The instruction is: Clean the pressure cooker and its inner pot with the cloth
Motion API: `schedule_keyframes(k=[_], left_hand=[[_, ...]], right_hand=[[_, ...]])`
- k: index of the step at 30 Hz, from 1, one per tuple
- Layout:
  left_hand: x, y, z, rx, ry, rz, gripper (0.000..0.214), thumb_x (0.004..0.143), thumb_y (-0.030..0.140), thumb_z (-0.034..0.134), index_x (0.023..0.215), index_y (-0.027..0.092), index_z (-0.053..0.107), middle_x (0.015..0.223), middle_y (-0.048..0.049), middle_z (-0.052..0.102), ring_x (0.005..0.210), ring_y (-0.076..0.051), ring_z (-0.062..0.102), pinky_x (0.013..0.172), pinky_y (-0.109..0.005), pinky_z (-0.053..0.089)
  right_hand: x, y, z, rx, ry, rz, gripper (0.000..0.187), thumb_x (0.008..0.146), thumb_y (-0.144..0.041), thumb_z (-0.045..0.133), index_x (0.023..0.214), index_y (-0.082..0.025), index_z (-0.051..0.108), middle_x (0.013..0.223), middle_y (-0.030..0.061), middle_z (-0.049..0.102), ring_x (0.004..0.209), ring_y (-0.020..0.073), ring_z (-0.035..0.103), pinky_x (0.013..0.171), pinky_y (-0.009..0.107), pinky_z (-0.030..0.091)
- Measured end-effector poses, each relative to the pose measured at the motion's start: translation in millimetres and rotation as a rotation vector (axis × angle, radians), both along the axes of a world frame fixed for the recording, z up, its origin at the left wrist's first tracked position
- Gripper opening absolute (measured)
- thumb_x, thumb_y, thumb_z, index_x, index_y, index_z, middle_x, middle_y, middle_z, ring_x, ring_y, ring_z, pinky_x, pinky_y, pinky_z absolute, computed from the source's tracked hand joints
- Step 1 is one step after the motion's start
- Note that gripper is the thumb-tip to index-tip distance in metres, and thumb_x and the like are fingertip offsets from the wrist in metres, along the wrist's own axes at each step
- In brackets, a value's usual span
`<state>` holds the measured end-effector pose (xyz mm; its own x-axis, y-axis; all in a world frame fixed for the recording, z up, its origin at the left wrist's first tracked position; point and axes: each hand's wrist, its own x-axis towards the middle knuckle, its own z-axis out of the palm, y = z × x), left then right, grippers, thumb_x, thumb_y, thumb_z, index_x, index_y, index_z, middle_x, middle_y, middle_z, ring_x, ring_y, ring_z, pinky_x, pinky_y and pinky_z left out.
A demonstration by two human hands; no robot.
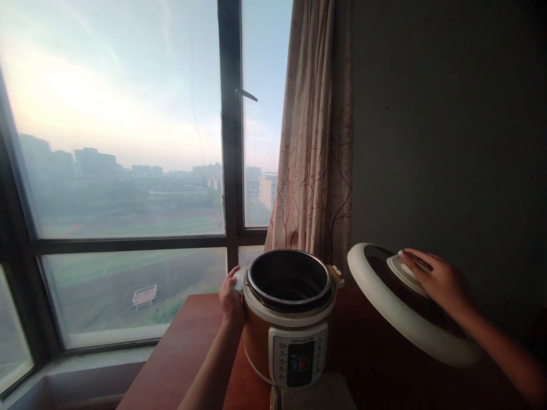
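An electric pressure cooker [258, 341] with a brown body, white trim and a front control panel stands on the red-brown table. Its top is uncovered, and the dark inner pot [284, 279] shows inside. My left hand [232, 296] is closed around the white side handle at the cooker's left. Off to the right, apart from the cooker, my right hand [440, 279] grips the knob of the lid [384, 296]. The lid has a wide white rim and a dark centre, and it hangs tilted in the air.
The red-brown table [183, 341] reaches to the window [128, 142] at the left. A patterned curtain [307, 125] hangs behind the cooker, beside a dark wall [427, 125]. A greyish cloth-like thing [316, 393] lies at the cooker's front base.
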<state>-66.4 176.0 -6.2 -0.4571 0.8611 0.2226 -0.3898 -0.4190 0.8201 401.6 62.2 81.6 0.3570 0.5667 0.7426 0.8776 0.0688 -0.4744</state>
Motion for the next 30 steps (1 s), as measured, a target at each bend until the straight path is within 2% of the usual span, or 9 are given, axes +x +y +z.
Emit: schedule_keyframes(k=[4,7,9,14,18,21,24,30], left_hand=[[0,-4,1.7,-0.013,-0.043,-0.051,0.059,0.069,0.044,0.061,0.119,0.014,0.069,0.095,-0.0085,0.074,0.086,-0.027,0.069,0.08,-0.039,0.053],[0,-8,3.2,-0.01,-0.07,-0.096,0.061,0.069,0.043,0.062,0.122,0.015,0.067,0.092,-0.0084,0.075,0.084,-0.026,0.07,0.077,-0.038,0.054],[1,-9,3.7,-0.009,-0.08,-0.117,0.061,0.069,0.043,0.063,0.123,0.015,0.067,0.092,-0.0082,0.075,0.082,-0.026,0.07,0.075,-0.037,0.054],[0,-8,4.1,0.023,-0.139,-0.125,0.059,0.067,0.041,0.066,0.119,0.013,0.067,0.093,-0.0088,0.076,0.082,-0.024,0.069,0.075,-0.033,0.052],[-2,-6,3.4,0.013,-0.173,-0.121,0.057,0.064,0.04,0.069,0.114,0.012,0.069,0.08,-0.0048,0.074,0.065,-0.018,0.063,0.06,-0.028,0.045],[-3,-6,3.1,0.015,-0.17,-0.109,0.052,0.064,0.038,0.069,0.109,0.011,0.07,0.074,-0.0023,0.071,0.06,-0.015,0.059,0.056,-0.026,0.041],[-3,-7,3.4,0.02,-0.164,-0.102,0.05,0.064,0.037,0.069,0.107,0.012,0.071,0.077,-0.0027,0.071,0.062,-0.015,0.059,0.056,-0.026,0.041],[-3,-7,2.8,0.016,-0.142,-0.112,0.057,0.064,0.042,0.068,0.112,0.01,0.068,0.074,-0.0019,0.069,0.056,-0.013,0.052,0.052,-0.025,0.036]], right_hand=[[-66,16,51.8,0.075,-0.081,0.076,0.06,0.09,-0.072,0.047,0.106,-0.022,0.077,0.11,0.0084,0.077,0.1,0.0281,0.071,0.082,0.037,0.051],[-118,30,72.4,0.11,-0.189,0.133,0.056,0.094,-0.063,0.049,0.112,-0.016,0.075,0.11,0.0114,0.076,0.099,0.0273,0.071,0.083,0.035,0.05],[-152,37,79.8,0.069,-0.255,0.166,0.051,0.094,-0.056,0.053,0.115,-0.014,0.074,0.111,0.0122,0.076,0.099,0.0276,0.07,0.083,0.034,0.049],[-222,50,84.0,-0.067,-0.374,0.263,0.04,0.096,-0.053,0.054,0.105,-0.02,0.076,0.102,0.0083,0.076,0.097,0.0237,0.069,0.079,0.029,0.046],[-255,59,80.3,-0.11,-0.404,0.309,0.041,0.096,-0.058,0.054,0.098,-0.023,0.076,0.102,0.0075,0.076,0.095,0.0225,0.068,0.078,0.028,0.045],[-270,62,77.5,-0.149,-0.416,0.317,0.043,0.097,-0.059,0.051,0.1,-0.023,0.075,0.101,0.0076,0.075,0.096,0.0226,0.068,0.08,0.029,0.045],[-281,64,75.0,-0.184,-0.435,0.306,0.041,0.096,-0.058,0.053,0.1,-0.023,0.075,0.101,0.0083,0.075,0.099,0.0235,0.067,0.082,0.029,0.045],[-286,68,70.2,-0.255,-0.425,0.228,0.04,0.097,-0.055,0.053,0.098,-0.021,0.075,0.101,0.0109,0.074,0.099,0.0258,0.067,0.081,0.032,0.046]])
